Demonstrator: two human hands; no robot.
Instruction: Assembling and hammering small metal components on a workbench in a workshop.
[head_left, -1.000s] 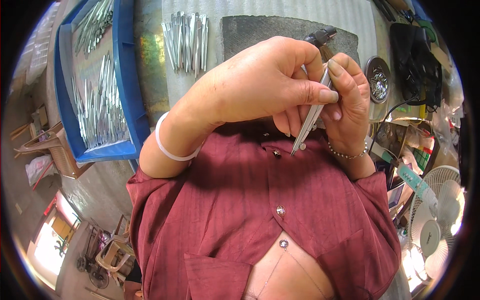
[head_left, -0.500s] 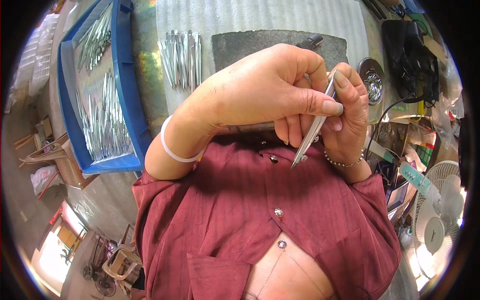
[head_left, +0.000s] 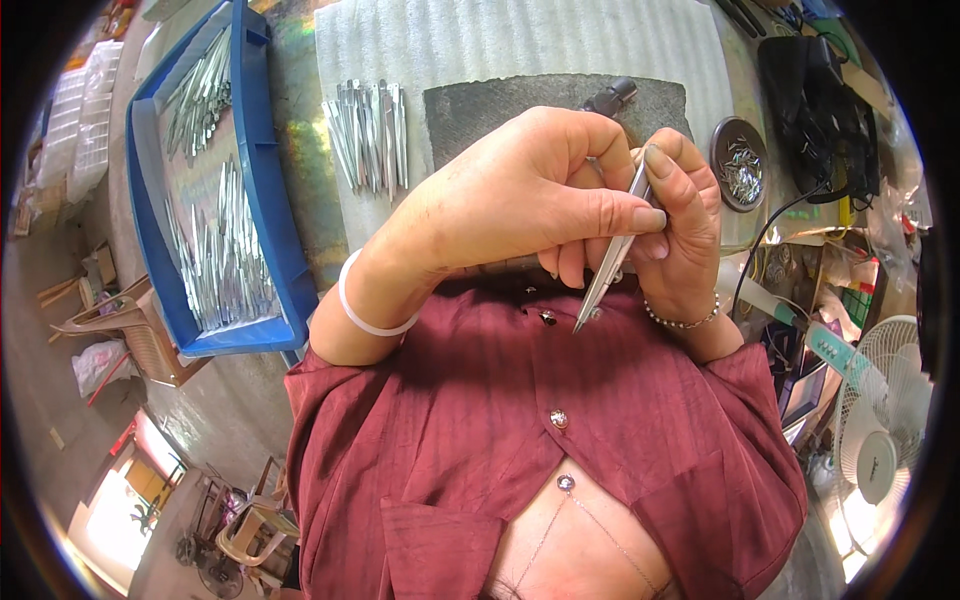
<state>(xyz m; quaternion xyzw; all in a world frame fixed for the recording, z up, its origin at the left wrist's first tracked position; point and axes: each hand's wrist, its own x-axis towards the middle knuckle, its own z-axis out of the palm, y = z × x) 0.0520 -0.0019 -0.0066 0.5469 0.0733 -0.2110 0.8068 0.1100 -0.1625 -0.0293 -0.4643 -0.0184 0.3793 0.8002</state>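
Pinched between both hands, in front of the chest, is a slim pair of silver metal tweezers (head_left: 612, 264), slanting with its pointed end down to the left. My left hand (head_left: 540, 190), with a white bangle on its wrist, presses thumb and fingers on the middle of it. My right hand (head_left: 690, 205), wearing a beaded bracelet, grips the upper end between thumb and fingertips. Some of the fingers are hidden behind the hands. Beyond them lies a dark rough mat (head_left: 455, 115), with a black cylindrical tool (head_left: 610, 97) on its far side.
Similar silver tweezers (head_left: 368, 135) lie in a row on white foam sheeting (head_left: 420, 40). On the left, a blue tray (head_left: 287, 250) holds many slim metal pieces. A round dark dish (head_left: 717, 150) contains small metal parts. Black equipment (head_left: 805, 110) and a fan (head_left: 880, 450) stand at right.
Both hands and the tweezers sit slightly lower and further left in the picture. The table things have shifted a little as well. Both grips look the same.
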